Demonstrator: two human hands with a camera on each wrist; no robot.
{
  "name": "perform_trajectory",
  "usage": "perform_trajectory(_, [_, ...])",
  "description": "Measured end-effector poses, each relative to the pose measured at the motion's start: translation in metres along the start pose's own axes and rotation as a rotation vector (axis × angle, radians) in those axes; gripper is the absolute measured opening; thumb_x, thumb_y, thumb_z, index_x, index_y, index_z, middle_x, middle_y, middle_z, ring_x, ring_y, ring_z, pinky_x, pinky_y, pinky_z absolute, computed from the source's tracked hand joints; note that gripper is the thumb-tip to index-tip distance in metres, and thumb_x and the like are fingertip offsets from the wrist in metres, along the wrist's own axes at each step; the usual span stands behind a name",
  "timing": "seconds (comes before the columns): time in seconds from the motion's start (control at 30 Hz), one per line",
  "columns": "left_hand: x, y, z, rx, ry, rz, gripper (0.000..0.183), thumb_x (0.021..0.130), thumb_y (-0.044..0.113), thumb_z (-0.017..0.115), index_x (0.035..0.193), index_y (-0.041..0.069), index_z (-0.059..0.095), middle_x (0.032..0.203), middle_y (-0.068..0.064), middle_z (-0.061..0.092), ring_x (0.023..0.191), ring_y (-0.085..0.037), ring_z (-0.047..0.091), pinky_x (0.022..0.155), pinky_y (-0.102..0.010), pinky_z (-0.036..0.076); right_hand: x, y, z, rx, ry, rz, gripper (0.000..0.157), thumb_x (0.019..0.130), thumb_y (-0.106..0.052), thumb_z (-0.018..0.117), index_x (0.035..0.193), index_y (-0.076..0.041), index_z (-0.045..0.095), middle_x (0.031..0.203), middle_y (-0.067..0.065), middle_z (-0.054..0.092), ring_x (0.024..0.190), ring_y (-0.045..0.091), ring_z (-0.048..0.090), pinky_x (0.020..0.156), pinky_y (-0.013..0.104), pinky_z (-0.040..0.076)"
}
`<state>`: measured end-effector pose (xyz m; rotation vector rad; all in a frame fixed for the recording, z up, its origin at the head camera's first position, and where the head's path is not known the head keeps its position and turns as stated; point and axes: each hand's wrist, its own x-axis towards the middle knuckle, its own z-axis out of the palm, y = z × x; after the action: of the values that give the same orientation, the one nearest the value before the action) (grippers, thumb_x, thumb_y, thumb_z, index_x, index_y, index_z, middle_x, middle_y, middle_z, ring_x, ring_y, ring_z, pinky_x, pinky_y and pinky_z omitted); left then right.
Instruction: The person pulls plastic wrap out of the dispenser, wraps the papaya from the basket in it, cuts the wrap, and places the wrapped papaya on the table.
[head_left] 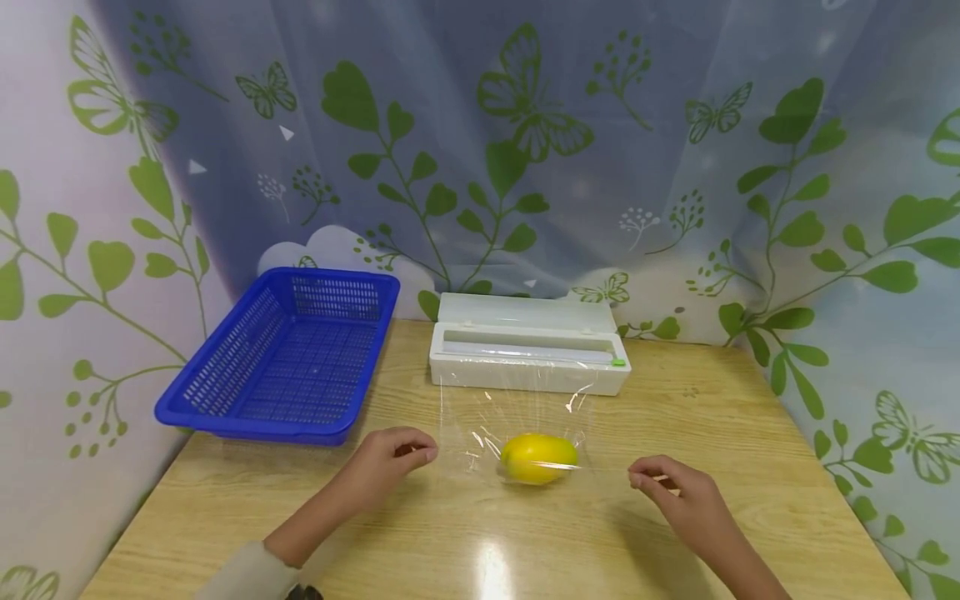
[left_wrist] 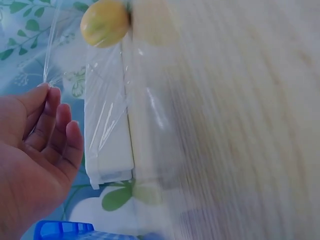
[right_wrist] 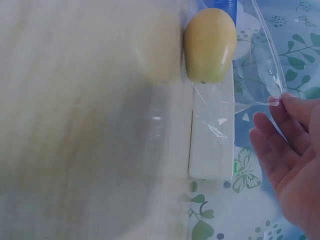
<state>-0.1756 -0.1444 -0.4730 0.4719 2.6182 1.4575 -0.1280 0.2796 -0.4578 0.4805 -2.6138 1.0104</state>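
A sheet of clear plastic wrap (head_left: 480, 417) stretches from the white dispenser box (head_left: 525, 375) toward me, its near edge spanning between my hands. Thumb and forefinger of my left hand (head_left: 390, 458) pinch one corner of it, which the left wrist view shows bunched at the fingertips. My right hand (head_left: 678, 496) pinches the opposite corner, seen creased in the right wrist view. Between the hands a yellow mango-like fruit (head_left: 540, 458) lies on the table, with the wrap's shiny edge crossing in front of it. The other fingers of both hands are loosely bent.
The dispenser's lid (head_left: 525, 312) stands raised at the back, with a roll (head_left: 525, 352) inside and a small green piece (head_left: 618, 362) at its right end. A blue plastic basket (head_left: 360, 375) sits at the back left. A patterned curtain (head_left: 637, 167) surrounds the wooden table (head_left: 420, 542).
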Motion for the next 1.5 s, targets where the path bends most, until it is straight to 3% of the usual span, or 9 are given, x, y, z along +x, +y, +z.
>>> perform_trajectory(0.27, [0.024,-0.001,0.001,-0.076,0.051,-0.058,0.018,0.097,0.024,0.068,0.106,0.011,0.075,0.089,-0.002,0.068,0.08,-0.014,0.058,0.068,-0.025,0.051,0.025,0.005,-0.004,0.077,-0.044,0.046,0.006,0.097,-0.011,0.067,0.1,-0.014,0.071,0.083,-0.01,0.069,0.076,0.007,0.066,0.066,0.023,0.056])
perform_trajectory(0.43, [0.039,-0.001,0.0,-0.1,0.088,-0.061,0.02,0.098,0.024,0.068,0.109,0.009,0.075,0.093,-0.002,0.07,0.082,-0.014,0.061,0.072,-0.027,0.053,0.044,0.008,-0.005,0.111,-0.099,0.142,0.01,0.101,-0.019,0.063,0.105,-0.013,0.07,0.088,0.001,0.071,0.081,0.014,0.068,0.07,0.027,0.057])
perform_trajectory(0.6, [0.05,-0.002,0.0,-0.123,0.105,-0.07,0.022,0.099,0.022,0.066,0.111,0.005,0.074,0.095,-0.001,0.071,0.089,-0.026,0.065,0.075,-0.03,0.055,0.059,0.015,-0.001,0.111,-0.14,0.201,0.016,0.102,-0.024,0.062,0.109,-0.012,0.07,0.094,0.01,0.072,0.086,0.022,0.068,0.073,0.03,0.057])
perform_trajectory(0.77, [0.061,-0.003,0.001,-0.15,0.131,-0.075,0.02,0.099,0.018,0.066,0.11,0.003,0.074,0.098,-0.004,0.071,0.094,-0.031,0.067,0.077,-0.029,0.056,0.071,0.022,0.003,0.113,-0.153,0.233,0.017,0.102,-0.022,0.061,0.11,-0.01,0.07,0.098,0.011,0.072,0.086,0.019,0.067,0.076,0.035,0.058])
perform_trajectory(1.07, [0.08,-0.014,0.008,-0.123,0.177,-0.082,0.015,0.097,0.012,0.068,0.105,0.003,0.075,0.091,-0.007,0.07,0.075,-0.018,0.063,0.068,-0.028,0.054,0.086,0.04,0.016,0.181,-0.198,0.272,0.028,0.102,-0.021,0.061,0.119,0.0,0.066,0.103,0.017,0.072,0.087,0.026,0.069,0.082,0.046,0.058])
perform_trajectory(1.5, [0.094,-0.026,0.018,-0.067,0.2,-0.133,0.011,0.096,0.012,0.067,0.099,0.004,0.075,0.09,-0.005,0.071,0.07,-0.016,0.059,0.065,-0.027,0.049,0.097,0.051,0.043,0.288,-0.313,0.474,0.032,0.101,-0.006,0.053,0.129,0.008,0.061,0.087,0.011,0.071,0.066,0.02,0.06,0.062,0.034,0.054])
